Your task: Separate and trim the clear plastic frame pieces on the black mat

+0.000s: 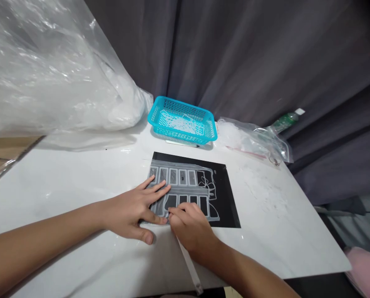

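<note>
On the white table lies a black sheet (230, 203) bearing a clear film (185, 191) with rows of whitish rectangular outlines and looping lines. My left hand (138, 209) rests flat over the film's left part, fingers spread, with its index fingertip near the lower edge. Close beside it, my right hand (192, 227) is closed around a slim white tool (189, 265). The tool's long flat end sticks out below the fist toward the table's front edge. Its tip, by the left index fingertip, is mostly hidden by my fingers, so its exact kind is unclear.
Behind the sheet stands a blue perforated basket (182, 136) with whitish film pieces inside. A large clear plastic bag (63, 78) bulges at the left above cardboard (8, 155). At the right are a zip bag (256, 142), a green bottle (285, 121) and scattered whitish scraps (265, 190).
</note>
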